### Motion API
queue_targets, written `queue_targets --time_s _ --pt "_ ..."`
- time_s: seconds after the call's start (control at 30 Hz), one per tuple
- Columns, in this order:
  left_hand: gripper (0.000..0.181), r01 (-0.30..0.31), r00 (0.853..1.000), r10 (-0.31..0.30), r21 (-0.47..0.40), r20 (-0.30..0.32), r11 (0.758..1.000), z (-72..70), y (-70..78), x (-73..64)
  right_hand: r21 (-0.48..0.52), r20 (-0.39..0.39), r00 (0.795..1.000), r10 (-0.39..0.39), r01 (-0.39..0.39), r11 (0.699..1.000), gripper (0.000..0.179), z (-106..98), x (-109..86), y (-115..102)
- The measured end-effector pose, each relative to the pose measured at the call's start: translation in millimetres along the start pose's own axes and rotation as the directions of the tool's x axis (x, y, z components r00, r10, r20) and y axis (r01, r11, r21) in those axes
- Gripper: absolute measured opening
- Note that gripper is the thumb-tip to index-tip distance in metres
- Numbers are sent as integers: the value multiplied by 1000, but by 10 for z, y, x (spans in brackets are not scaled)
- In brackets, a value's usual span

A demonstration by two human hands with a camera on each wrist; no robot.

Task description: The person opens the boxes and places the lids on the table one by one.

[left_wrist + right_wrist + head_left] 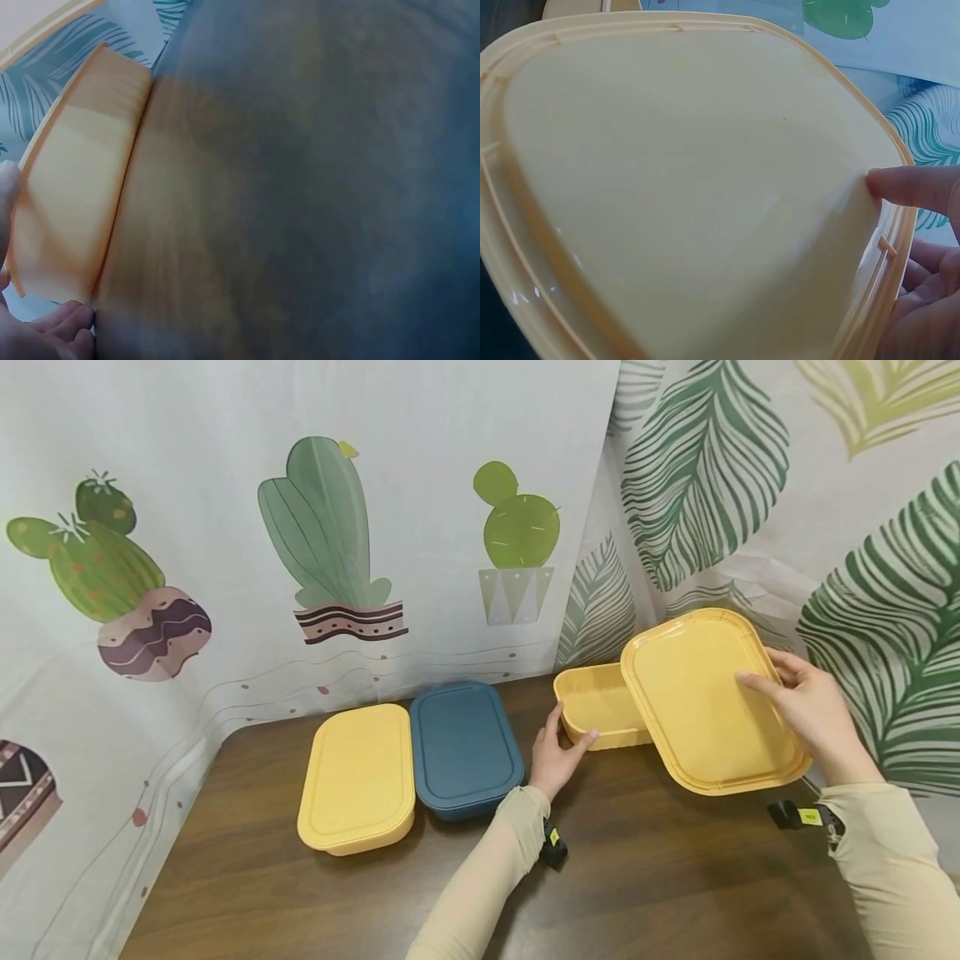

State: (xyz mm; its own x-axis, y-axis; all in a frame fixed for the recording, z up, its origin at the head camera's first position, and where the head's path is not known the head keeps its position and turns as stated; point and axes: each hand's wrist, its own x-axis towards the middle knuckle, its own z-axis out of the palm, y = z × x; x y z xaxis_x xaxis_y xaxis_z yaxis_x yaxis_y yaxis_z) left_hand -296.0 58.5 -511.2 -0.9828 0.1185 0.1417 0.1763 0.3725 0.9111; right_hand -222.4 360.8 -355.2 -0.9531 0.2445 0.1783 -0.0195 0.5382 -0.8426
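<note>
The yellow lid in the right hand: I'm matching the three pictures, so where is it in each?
Head: yellow lid, right of centre, tilted, held by the right hand.
Left wrist: thin strip at the top left corner, blurred.
Right wrist: fills the frame, underside showing.
Shared landmark: the leaf-print cloth.

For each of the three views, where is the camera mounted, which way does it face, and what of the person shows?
Head: worn on the head, looking forward and down at the wooden table; both sleeved forearms, left hand and right hand show.
Left wrist: at the left hand, blurred, facing the open yellow container; only fingertips show.
Right wrist: at the right hand, facing the underside of the yellow lid; thumb and fingers show.
Shared: head and right wrist both show the lid; head and left wrist the container.
</note>
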Motion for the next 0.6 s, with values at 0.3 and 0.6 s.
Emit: queue_targets --time_s 0.3,0.6 --pt "82 2 999 -2 3 -43 1000 33 -42 77 -47 1 1000 -22 22 999 46 40 -33 131" --pt "80 2 1000 -2 12 -18 1000 10 -21 130 -21 82 996 -19 21 1000 36 78 -59 232"
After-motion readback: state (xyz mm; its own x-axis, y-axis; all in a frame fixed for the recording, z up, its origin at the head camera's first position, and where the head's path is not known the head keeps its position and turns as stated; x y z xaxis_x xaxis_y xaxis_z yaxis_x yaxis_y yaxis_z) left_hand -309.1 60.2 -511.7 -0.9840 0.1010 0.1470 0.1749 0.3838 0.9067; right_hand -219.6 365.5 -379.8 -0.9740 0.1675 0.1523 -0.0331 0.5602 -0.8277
